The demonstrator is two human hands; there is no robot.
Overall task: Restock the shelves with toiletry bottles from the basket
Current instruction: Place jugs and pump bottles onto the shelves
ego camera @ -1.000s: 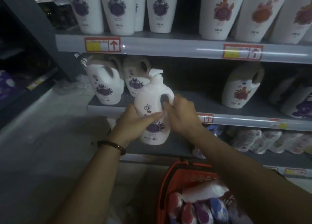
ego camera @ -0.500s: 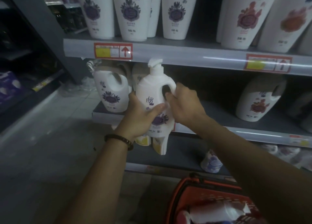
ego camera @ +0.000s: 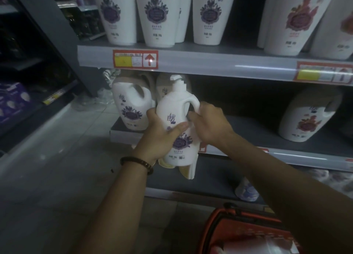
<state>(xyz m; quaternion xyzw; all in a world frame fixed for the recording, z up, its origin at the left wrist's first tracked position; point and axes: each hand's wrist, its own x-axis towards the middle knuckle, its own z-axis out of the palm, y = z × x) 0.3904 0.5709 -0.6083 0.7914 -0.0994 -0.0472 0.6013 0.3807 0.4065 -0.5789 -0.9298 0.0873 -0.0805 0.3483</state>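
A white pump bottle (ego camera: 176,110) with a purple flower label and a side handle is upright in front of the middle shelf (ego camera: 248,150). My left hand (ego camera: 162,135) grips its body from the left, thumb across the label. My right hand (ego camera: 210,125) holds the handle on its right side. The bottle's base hangs at the shelf's front edge, above the lower shelf. The orange basket (ego camera: 229,227) is at the bottom right, partly hidden by my right arm, with pale packs inside.
A matching purple-label jug (ego camera: 131,108) stands on the middle shelf just left of the held bottle, another behind it. An orange-label jug (ego camera: 307,116) stands to the right, with a gap between. Tall white bottles (ego camera: 158,14) line the upper shelf. Tiled floor lies to the left.
Both hands have lifted the pump bottle up from near the lower shelf to the level of the middle shelf. The view has tilted up, so less of the basket shows.
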